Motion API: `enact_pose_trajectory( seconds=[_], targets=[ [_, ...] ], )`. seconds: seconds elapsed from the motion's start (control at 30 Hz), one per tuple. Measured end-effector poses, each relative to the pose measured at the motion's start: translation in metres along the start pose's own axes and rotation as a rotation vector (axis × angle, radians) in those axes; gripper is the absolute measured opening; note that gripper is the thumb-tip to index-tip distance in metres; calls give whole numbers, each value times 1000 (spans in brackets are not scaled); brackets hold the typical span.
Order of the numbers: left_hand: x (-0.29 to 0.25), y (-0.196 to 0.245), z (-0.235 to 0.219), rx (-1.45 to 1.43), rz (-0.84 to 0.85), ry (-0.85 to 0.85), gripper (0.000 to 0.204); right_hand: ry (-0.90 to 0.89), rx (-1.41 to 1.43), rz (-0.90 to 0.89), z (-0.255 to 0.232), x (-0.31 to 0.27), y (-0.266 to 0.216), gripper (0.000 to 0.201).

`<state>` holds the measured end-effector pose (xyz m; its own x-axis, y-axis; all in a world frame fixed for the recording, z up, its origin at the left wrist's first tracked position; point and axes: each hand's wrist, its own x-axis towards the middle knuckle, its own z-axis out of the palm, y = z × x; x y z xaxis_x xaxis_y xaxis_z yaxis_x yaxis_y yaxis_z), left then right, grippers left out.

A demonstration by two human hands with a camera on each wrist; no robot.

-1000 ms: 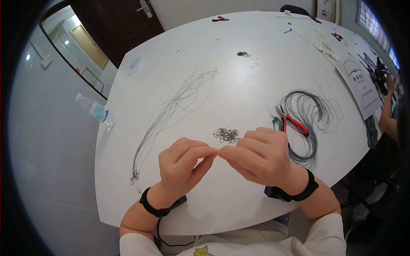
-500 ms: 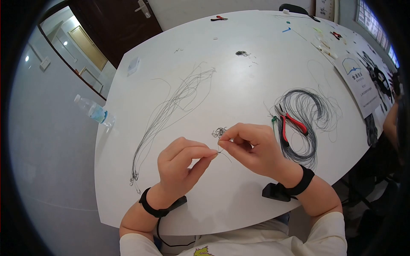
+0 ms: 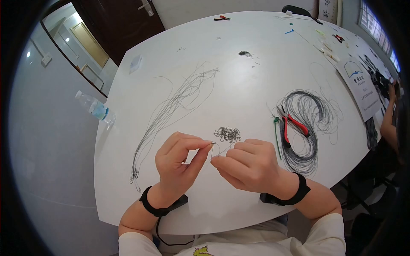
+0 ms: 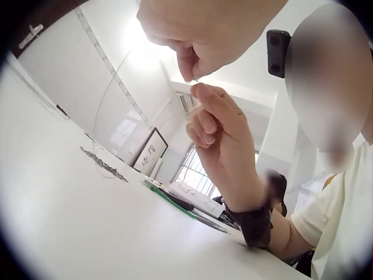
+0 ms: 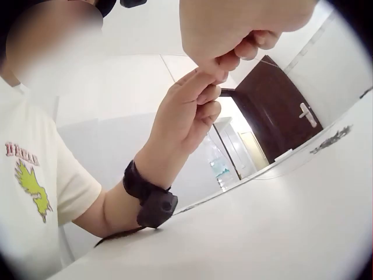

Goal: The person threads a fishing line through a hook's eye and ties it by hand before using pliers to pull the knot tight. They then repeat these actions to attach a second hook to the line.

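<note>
In the head view my left hand (image 3: 177,155) pinches a small dark fish hook (image 3: 213,143) between thumb and forefinger, its shape mostly hidden. My right hand (image 3: 252,167), fingers curled, grips a thin fishing line (image 3: 219,149) that loops by the hook. A small gap separates the two hands. Just beyond them lies a tangled pile of dark hooks (image 3: 227,134), also seen low on the table in the left wrist view. Both wrist views show the fingertips close together, raised over the table.
Left on the white table (image 3: 239,98), a bundle of lines (image 3: 175,100) ends in hooks. At right, a coil of dark line (image 3: 315,149) lies under red-handled pliers (image 3: 304,129), beside a green tie (image 3: 276,121). A water bottle (image 3: 99,112) stands at the left edge; a smaller dark pile (image 3: 244,53) lies farther back.
The fingertips met at first, then my right hand drew away with the line. It has since come down and curled its fingers. My left hand has risen slightly, still pinching the hook.
</note>
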<state>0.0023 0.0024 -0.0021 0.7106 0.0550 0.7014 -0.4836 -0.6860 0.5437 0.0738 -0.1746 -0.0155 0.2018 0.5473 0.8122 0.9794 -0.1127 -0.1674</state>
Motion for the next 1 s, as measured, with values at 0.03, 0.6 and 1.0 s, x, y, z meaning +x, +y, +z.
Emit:
enact_pose_trajectory(
  seconds=[0.03, 0.6, 1.0],
  targets=[
    [1, 0, 0, 0, 0, -1, 20, 0, 0, 1, -4, 2, -1, 12],
    [4, 3, -2, 95, 217, -158, 18, 93, 472, 353, -7, 6, 24, 8],
    [-9, -4, 2, -423, -303, -157, 6, -169, 978, 780, 6, -2, 13, 12]
  ],
)
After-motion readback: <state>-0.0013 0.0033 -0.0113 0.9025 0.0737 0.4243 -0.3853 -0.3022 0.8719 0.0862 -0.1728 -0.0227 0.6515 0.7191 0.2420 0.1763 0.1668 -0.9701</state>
